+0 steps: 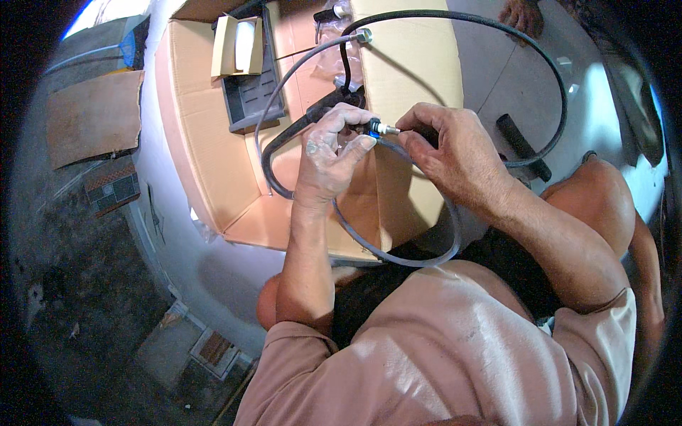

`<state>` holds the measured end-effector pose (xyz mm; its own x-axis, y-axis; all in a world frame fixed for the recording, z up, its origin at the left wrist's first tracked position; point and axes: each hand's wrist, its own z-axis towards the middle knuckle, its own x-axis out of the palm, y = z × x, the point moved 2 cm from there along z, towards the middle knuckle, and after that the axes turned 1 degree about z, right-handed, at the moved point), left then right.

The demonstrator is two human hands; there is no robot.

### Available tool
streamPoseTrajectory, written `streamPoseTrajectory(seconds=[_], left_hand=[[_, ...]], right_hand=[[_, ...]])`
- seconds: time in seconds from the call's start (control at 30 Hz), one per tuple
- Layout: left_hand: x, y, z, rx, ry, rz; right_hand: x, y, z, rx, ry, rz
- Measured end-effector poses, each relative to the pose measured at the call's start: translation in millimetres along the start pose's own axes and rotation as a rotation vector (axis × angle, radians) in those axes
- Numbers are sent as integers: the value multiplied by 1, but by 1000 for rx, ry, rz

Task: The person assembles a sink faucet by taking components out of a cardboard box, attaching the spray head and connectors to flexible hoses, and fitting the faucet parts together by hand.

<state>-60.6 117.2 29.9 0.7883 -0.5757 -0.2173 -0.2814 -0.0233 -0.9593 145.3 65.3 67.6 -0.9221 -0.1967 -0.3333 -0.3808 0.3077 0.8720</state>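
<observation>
I watch from the head camera as both hands meet over an open cardboard box (213, 142). My left hand (328, 153) curls its fingers around a black hose (284, 135) and pinches the blue-collared metal fitting (380, 128) at its end between thumb and forefinger. My right hand (455, 153) closes its fingertips on the silver tip of that same fitting from the other side, fingers pressed together. A thinner grey hose (398, 255) loops below the hands and across the lap. Inside the box lie a dark plastic tray (249, 99) and a small carton (238, 46). A black handle (522, 145) rests on the pale floor beside my knee.
</observation>
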Motion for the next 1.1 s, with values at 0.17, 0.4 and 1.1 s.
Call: streamPoseTrajectory(seconds=[0.17,0.4,1.1], left_hand=[[4,-8,4,134,4,265],[8,-11,7,221,7,391],[19,-5,8,185,-72,424]], right_hand=[[-3,3,0,22,-1,-146],[-1,-5,3,-43,2,-165],[6,-25,29,-186,16,-123]])
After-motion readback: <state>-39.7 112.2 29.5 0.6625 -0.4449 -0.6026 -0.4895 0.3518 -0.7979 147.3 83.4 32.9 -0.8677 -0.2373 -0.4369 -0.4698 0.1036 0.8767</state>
